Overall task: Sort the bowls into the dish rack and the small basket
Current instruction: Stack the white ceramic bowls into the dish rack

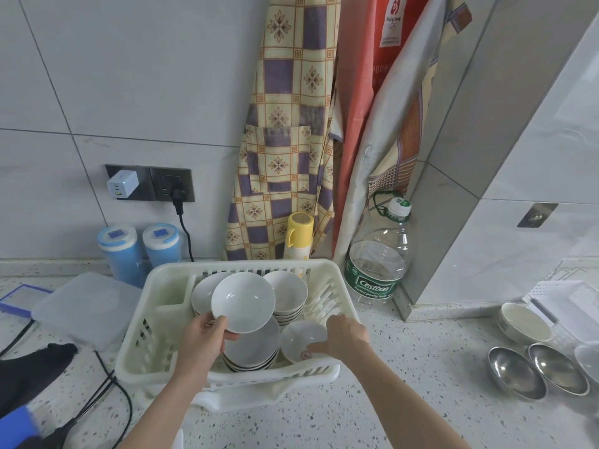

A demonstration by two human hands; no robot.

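Over the white dish rack [155,319] on the speckled bench [405,413], the left hand [202,338] pinches the rim of a tilted white bowl [243,301] above stacked bowls, while the right hand [345,338] curls its fingers on a small bowl [299,338] in the rack.

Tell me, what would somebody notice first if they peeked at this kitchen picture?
First, the white plastic dish rack in the middle of the speckled counter, full of stacked white bowls. The left hand grips a tilted white ceramic bowl above it, while the right hand holds a smaller white bowl. Behind, a yellow-and-purple checked apron hangs on the wall.
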